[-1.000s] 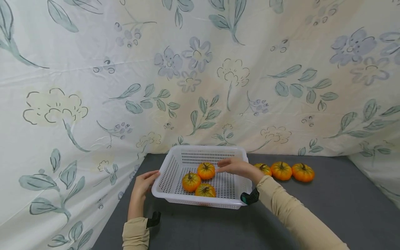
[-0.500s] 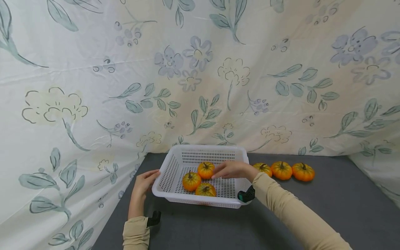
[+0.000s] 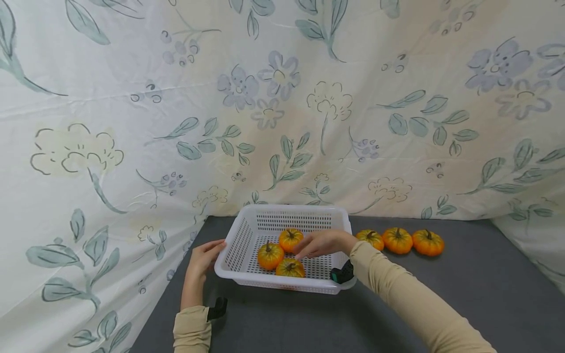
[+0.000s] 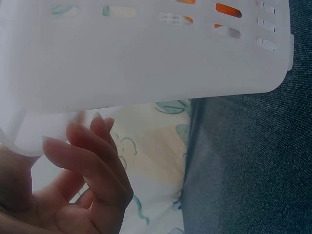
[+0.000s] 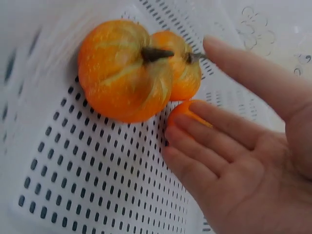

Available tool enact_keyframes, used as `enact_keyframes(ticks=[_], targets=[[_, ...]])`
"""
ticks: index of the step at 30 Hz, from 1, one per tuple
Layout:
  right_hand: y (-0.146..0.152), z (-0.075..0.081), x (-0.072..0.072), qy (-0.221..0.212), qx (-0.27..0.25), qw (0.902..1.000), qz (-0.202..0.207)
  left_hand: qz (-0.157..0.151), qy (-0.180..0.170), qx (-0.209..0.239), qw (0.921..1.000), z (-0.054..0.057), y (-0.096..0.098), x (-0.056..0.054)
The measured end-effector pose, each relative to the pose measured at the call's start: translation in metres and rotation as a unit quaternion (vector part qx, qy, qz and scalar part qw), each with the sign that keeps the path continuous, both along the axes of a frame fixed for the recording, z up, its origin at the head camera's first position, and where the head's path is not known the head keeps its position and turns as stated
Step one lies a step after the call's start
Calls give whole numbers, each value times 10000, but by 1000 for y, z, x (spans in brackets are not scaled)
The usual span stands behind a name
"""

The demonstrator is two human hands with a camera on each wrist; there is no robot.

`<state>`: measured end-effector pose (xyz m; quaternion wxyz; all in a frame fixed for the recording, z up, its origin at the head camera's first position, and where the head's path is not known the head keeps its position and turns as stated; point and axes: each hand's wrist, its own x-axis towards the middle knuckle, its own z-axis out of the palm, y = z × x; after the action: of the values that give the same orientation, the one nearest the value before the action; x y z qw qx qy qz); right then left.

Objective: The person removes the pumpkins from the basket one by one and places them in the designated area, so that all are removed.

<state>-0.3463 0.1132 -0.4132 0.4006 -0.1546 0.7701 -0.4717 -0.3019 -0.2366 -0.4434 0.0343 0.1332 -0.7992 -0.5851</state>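
A white slotted plastic basket [image 3: 309, 283] stands on the dark table with three small orange pumpkins inside. One pumpkin [image 3: 270, 256] sits at the left, another [image 3: 290, 268] at the front, and a third [image 3: 290, 239] at the back. My left hand [image 3: 204, 260] grips the basket's left rim, thumb on it and fingers bent below the lip, as the left wrist view shows. Inside the basket, my right hand [image 3: 324, 243] reaches in from the right with straight, spread fingers. In the right wrist view its fingers [image 5: 214, 114] partly cover one pumpkin [image 5: 195, 111].
Three more pumpkins [image 3: 398, 240] stand in a row on the table [image 3: 481, 274], right of the basket and beyond the right forearm. A floral cloth [image 3: 282, 122] hangs behind the table and along its left side.
My right hand has come down and slightly toward me inside the basket, from beside the back pumpkin to near the front one. The left hand, basket and pumpkins stay in place.
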Motion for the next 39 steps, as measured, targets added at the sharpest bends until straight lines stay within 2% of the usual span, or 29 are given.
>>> enact_keyframes(ticks=[5, 10, 19, 28, 34, 39], targets=[[-1, -2, 0, -252, -152, 9995, 149, -3, -29, 46, 10000, -1, -1, 1], [-1, 0, 1, -282, -191, 9981, 506, -16, 25, 19, 10000, -1, -1, 0], [-5, 2, 0, -427, -128, 9956, 820, 4, 0, 35, 10000, -1, -2, 0], [-10, -7, -6, -400, 67, 9947, 948, 19, -27, 65, 10000, -2, -3, 2], [-10, -18, -13, -489, 13, 9944, 940, -9, 0, 35, 10000, -1, -3, 1], [-11, -22, -15, -543, 102, 9922, 1119, -37, -10, 22, 10000, -1, -3, 1]])
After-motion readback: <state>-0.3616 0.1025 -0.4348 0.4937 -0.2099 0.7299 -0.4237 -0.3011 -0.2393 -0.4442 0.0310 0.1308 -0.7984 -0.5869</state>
